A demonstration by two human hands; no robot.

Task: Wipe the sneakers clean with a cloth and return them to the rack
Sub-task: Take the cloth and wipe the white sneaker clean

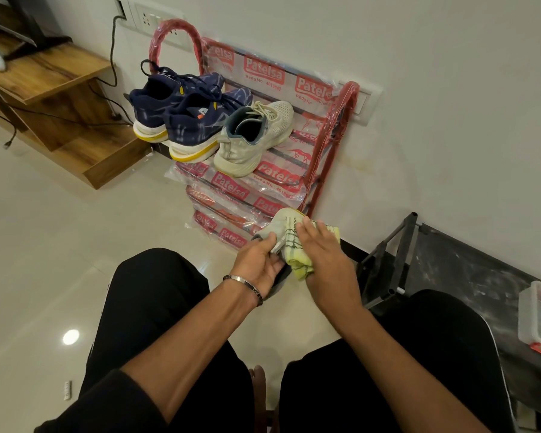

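Two hands meet just past the knees, below the rack [338, 126]. The left hand [260, 264] curls its fingers round a pale sneaker [277, 226], gripping it from the 9 o'clock side. The right hand [325, 251] lies flat with straight fingers, pressing a yellow checked cloth [297, 254] onto it. Cloth and hands hide most of that sneaker. Its mate [253, 139] sits on the rack's top shelf at 12 o'clock beside two navy sneakers [175, 117].

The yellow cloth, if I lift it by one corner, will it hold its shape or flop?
Probably flop: the yellow cloth drapes in soft folds under the right hand. It looks thin, so likely light.
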